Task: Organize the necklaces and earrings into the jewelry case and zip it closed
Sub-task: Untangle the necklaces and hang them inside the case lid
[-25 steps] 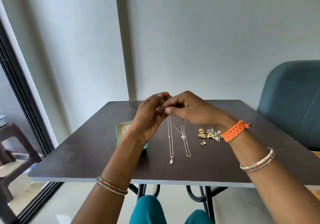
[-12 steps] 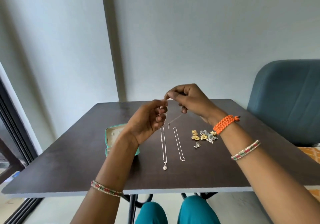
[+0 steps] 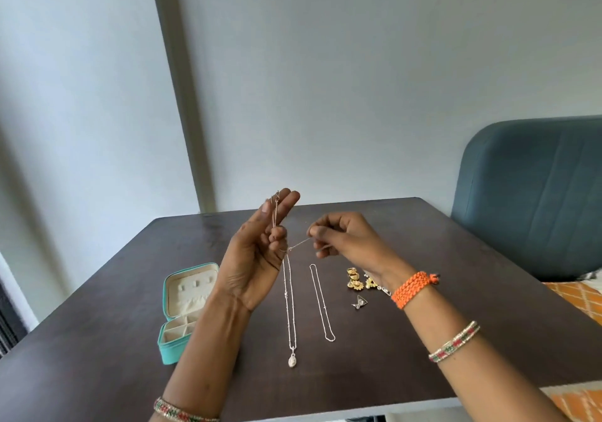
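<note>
We held a thin chain necklace (image 3: 294, 246) up above the dark wooden table (image 3: 472, 291) between both hands. Our left hand (image 3: 257, 252) was raised palm toward us, its longer fingers nearly straight and pointing up, the lower fingers curled in; one end of the chain ran up along those fingers and was pinched against them. Our right hand (image 3: 345, 242) had its fingers curled, thumb and forefinger pinching the chain's other end, so the strand stretched across the gap between the hands.

On the table below lay a silver necklace with an oval pendant (image 3: 289, 311), stretched straight toward us, and just to its right a shorter plain silver chain (image 3: 321, 302), the two apart and roughly parallel. Right of those sat a cluster of gold earrings (image 3: 356, 280), partly hidden behind our right wrist, with a small triangular silver earring (image 3: 359, 301) a little nearer to us.

The teal jewelry case (image 3: 182, 311) stood open at the left of the table, lid up and showing a cream lining, its lower half divided into compartments; our left forearm covered part of it. A blue chair (image 3: 534, 193) stood beyond the table's right side.
</note>
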